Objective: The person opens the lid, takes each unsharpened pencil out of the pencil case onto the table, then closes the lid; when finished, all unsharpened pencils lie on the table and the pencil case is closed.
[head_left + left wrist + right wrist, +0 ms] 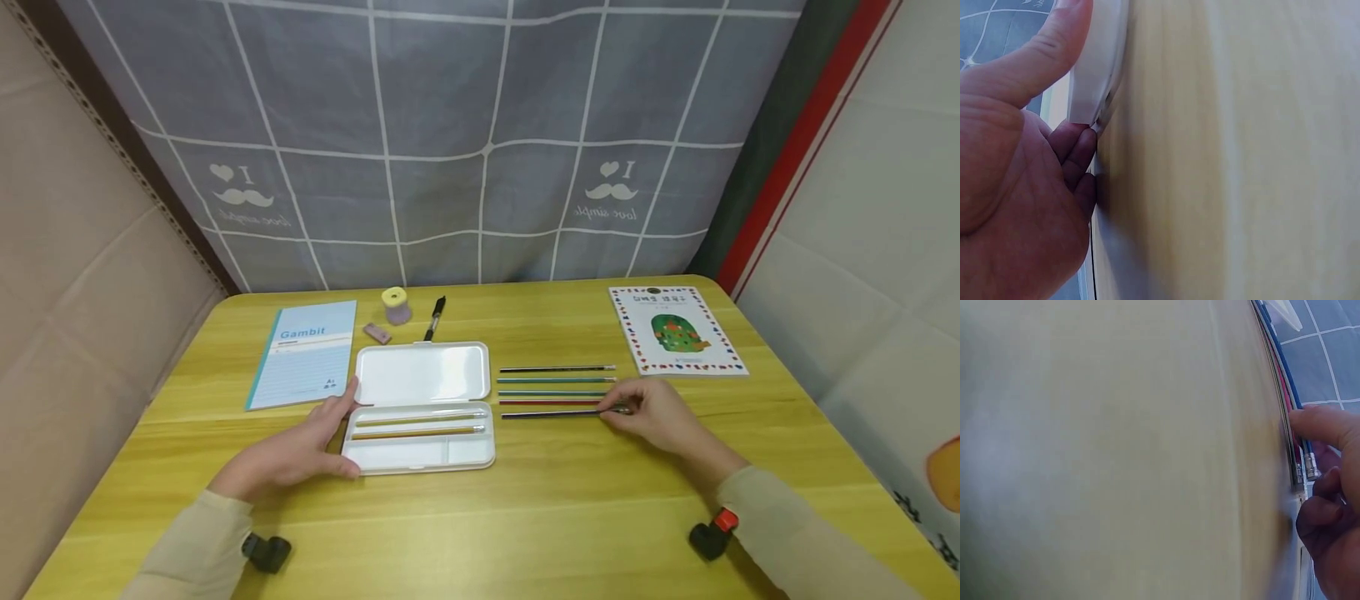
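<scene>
The left hand (288, 454) is gripping the left end of the open white pencil case (420, 406), which is lying at the desk's (525, 517) centre. At three o'clock of it, the right hand (654, 414) is pinching the nearest pencil (551, 413) of five.

You can read: "Gambit" on blue notebook (303, 354) | "I love simple", upside down, on grey curtain (480, 142) | booklet (677, 331) title too small for you to read
</scene>
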`<state>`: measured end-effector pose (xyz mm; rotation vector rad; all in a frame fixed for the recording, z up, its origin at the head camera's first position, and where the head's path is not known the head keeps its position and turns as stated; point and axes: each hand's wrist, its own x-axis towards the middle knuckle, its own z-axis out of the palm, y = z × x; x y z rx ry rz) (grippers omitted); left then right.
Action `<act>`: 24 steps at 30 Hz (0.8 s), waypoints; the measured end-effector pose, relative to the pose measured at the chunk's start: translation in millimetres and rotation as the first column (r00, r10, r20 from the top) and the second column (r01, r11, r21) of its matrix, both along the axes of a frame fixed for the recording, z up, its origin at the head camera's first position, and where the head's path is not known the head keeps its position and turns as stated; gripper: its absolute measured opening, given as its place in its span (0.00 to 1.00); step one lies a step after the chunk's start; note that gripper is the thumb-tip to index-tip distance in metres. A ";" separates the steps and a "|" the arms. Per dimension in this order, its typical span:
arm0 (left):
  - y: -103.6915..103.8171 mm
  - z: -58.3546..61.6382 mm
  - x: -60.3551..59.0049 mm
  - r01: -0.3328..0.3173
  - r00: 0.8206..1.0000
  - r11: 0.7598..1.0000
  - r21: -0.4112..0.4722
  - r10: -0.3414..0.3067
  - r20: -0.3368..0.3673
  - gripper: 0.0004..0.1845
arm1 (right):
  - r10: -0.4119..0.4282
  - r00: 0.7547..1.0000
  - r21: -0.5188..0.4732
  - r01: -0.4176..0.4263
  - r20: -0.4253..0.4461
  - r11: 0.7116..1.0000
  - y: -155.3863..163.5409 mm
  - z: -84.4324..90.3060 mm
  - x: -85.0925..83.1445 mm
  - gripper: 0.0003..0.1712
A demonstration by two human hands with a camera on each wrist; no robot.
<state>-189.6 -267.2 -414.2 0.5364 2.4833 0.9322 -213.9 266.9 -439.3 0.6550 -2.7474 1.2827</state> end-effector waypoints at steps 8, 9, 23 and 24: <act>-1.9 -1.4 -1.4 0.022 0.999 1.000 -0.015 -0.022 -0.041 0.71 | -0.002 1.000 0.062 0.003 -0.015 0.998 0.0 0.8 0.6 0.07; -1.8 -1.3 -1.5 0.025 0.999 1.000 -0.017 -0.026 -0.046 0.71 | -0.004 1.000 0.072 0.005 -0.015 0.997 -0.5 1.3 0.9 0.07; -1.8 -3.2 -1.1 0.034 0.998 0.999 -0.018 -0.035 -0.057 0.71 | -0.028 1.000 0.061 0.028 -0.004 0.998 -2.9 3.3 3.6 0.07; -1.8 -3.5 -1.3 0.036 0.998 0.999 -0.020 -0.037 -0.059 0.71 | -0.033 0.999 0.053 0.033 -0.007 0.998 -3.6 3.7 3.6 0.07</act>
